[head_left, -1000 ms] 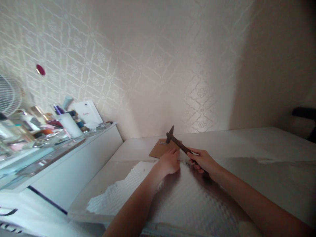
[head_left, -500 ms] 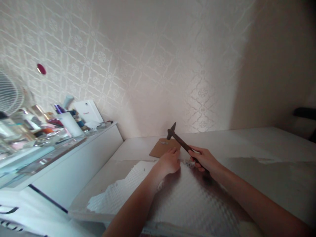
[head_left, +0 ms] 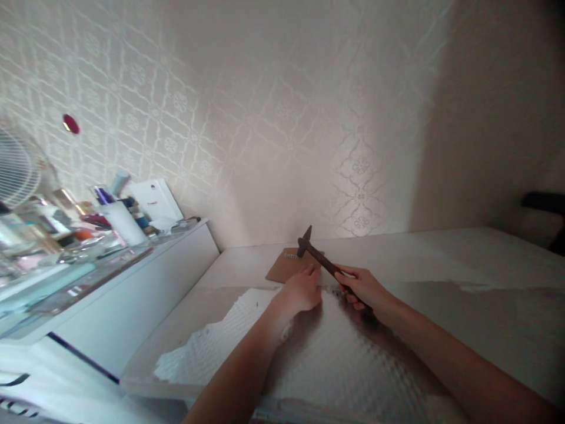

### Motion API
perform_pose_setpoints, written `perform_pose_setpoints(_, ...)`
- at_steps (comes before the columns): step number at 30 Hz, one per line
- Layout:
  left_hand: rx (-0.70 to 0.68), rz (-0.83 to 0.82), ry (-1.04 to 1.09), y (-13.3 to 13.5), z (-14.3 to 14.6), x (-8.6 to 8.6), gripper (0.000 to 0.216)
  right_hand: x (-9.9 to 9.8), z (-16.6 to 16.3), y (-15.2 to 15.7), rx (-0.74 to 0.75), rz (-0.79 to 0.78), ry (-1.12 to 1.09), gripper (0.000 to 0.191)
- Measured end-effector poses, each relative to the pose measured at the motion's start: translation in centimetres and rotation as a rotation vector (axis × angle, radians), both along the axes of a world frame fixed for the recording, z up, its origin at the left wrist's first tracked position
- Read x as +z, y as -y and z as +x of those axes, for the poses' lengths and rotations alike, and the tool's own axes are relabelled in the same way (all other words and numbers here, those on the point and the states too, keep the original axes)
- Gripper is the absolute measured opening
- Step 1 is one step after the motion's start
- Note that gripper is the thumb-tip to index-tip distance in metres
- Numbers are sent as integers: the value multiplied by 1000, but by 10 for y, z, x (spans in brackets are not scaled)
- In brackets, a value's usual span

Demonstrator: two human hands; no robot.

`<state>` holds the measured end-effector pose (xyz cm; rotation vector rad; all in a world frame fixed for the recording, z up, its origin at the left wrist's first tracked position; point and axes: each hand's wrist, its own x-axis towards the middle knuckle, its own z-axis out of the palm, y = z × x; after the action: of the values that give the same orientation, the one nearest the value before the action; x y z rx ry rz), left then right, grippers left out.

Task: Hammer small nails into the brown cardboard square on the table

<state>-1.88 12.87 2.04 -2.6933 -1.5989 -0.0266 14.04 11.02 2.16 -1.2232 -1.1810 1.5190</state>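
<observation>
My right hand is closed round the handle of a dark hammer. The hammer's head is above the far part of a small brown board, near some pale raised lettering; whether it touches cannot be told. My left hand lies on the near right part of the board, fingers stretched forward over its surface. Under my forearms is a white quilted-looking sheet, spread on the table.
On the left a white cabinet carries many bottles and tubes, a white box and a fan. A patterned wall rises behind the table. Something black juts in at the far right.
The hammer head has come down a little towards the board, with my right hand tilting it. My left hand stays on the board. The view has shifted very slightly.
</observation>
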Motion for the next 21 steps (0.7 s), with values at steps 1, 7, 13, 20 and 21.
perform_pose_setpoints(1, -2, 1, 3, 0, 0, 0, 51, 0, 0, 0, 5, -2, 5, 43)
perform_pose_setpoints(7, -1, -5, 2, 2, 1, 3, 50, -1, 0, 0, -16, 35, -22, 41)
perform_pose_setpoints(13, 2, 5, -8, 3, 2, 4, 51, 1, 0, 2, -5, 25, -4, 41)
perform_pose_setpoints(20, -16, 21, -3, 2, 0, 2, 50, 1, 0, 2, 6, 8, -1, 41)
perform_pose_setpoints(21, -19, 20, 0, 2, 0, 2, 50, 1, 0, 2, 7, 4, 0, 40)
